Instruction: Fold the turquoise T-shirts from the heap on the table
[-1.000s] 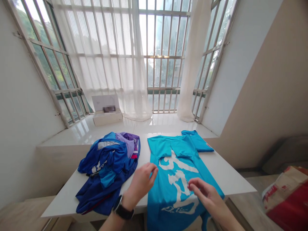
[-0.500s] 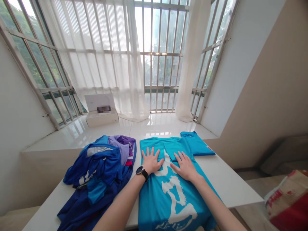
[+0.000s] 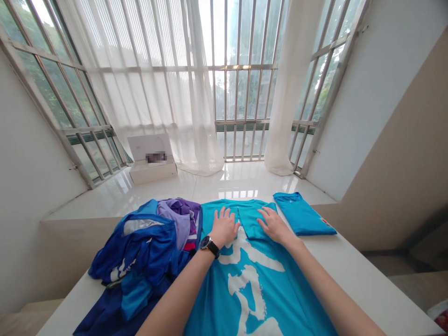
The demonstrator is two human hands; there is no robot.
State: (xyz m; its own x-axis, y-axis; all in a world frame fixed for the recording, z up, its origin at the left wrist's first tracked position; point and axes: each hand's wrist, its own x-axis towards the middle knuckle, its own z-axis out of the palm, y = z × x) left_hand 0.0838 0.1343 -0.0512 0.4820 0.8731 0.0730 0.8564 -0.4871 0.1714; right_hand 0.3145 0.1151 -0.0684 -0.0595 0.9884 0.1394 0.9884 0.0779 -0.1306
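Observation:
A turquoise T-shirt (image 3: 297, 289) with large white brush lettering lies spread before me, its sleeves folded inward across the upper back. My left hand (image 3: 224, 227), with a black-strapped watch on the wrist, rests near the left folded sleeve, fingers slightly bent and apart. On the other side, my right hand (image 3: 275, 225) touches the right folded sleeve (image 3: 255, 224) and the shirt's edge, its fingers spread. Neither hand grips the cloth as far as I can see. Just right of the shirt sits a neatly folded blue T-shirt (image 3: 304, 213).
To the left is a loose pile of blue and purple clothes (image 3: 150, 247). A white box (image 3: 154, 170) with a raised lid stands on the glossy sill (image 3: 199, 186). Behind are sheer curtains (image 3: 168, 93) and barred windows. The white table (image 3: 371, 284) ends at the right.
Both hands have moved slightly up the shirt, fingers less flat; the right hand has shifted outward. The turquoise shirt and the folded one now lie apart instead of overlapping. The view has turned slightly.

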